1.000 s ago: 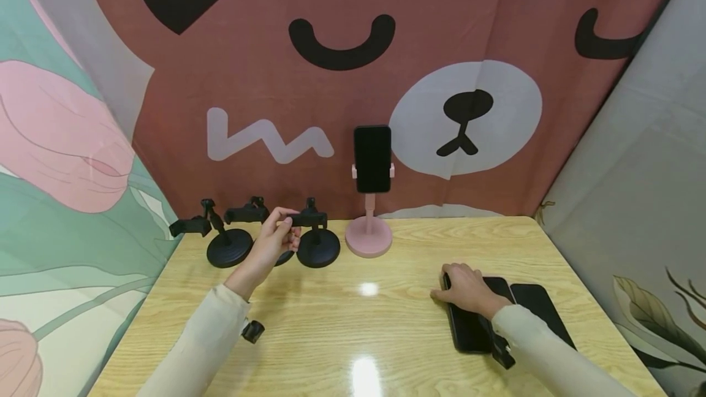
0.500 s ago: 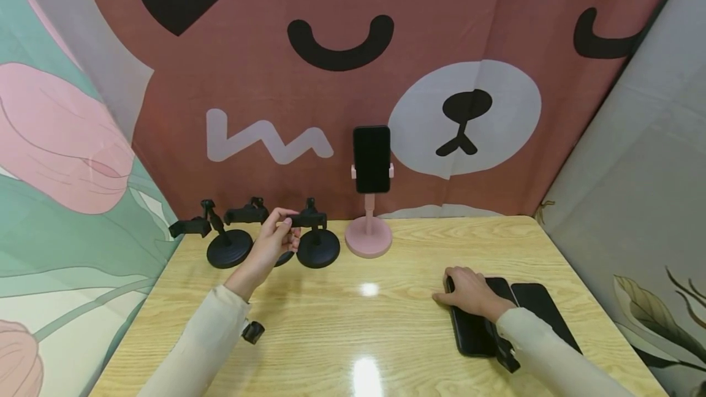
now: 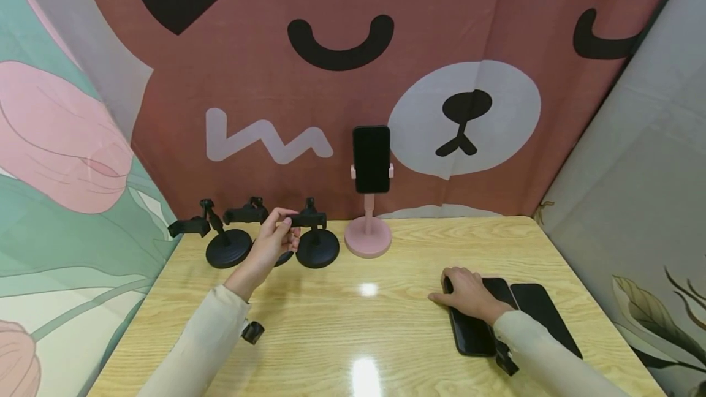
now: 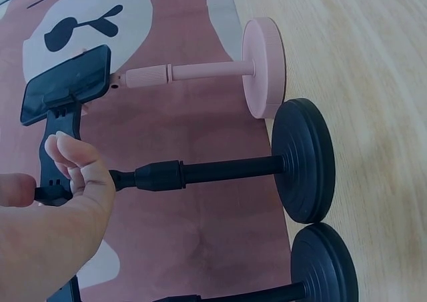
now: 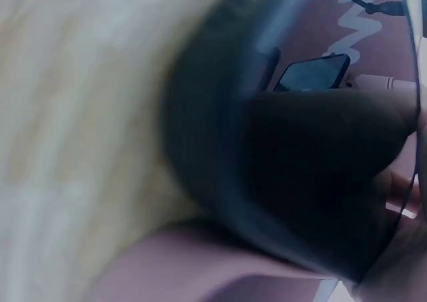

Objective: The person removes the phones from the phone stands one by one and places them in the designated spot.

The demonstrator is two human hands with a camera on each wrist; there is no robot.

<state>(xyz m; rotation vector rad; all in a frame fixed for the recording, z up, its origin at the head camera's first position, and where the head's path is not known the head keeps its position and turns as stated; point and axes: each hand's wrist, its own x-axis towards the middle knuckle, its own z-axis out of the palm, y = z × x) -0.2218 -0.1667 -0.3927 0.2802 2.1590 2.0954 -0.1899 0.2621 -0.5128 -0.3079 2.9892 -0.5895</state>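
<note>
My left hand (image 3: 273, 241) pinches the end of the clamp on a black phone stand (image 3: 318, 250); in the left wrist view, thumb and fingers close on that clamp beside the stand's pole (image 4: 230, 170). On the right of the table, my right hand (image 3: 469, 294) grips the far left part of a black smartphone (image 3: 475, 334) lying flat, thumb at its side edge. The right wrist view shows this phone (image 5: 300, 155) very close, dark and blurred. A second black smartphone (image 3: 543, 310) lies right beside it, partly under my sleeve.
A pink phone stand (image 3: 368, 239) holds an upright smartphone (image 3: 372, 159) at the table's back. Left of the gripped stand are two more black stands, one (image 3: 228, 249) at far left, the other (image 3: 246, 214) partly behind my left hand. A bear-printed curtain (image 3: 342, 97) hangs behind.
My right hand and the smartphone under it have shifted slightly, first to the right, then the hand a little back left. My left hand stays on the stand's clamp.
</note>
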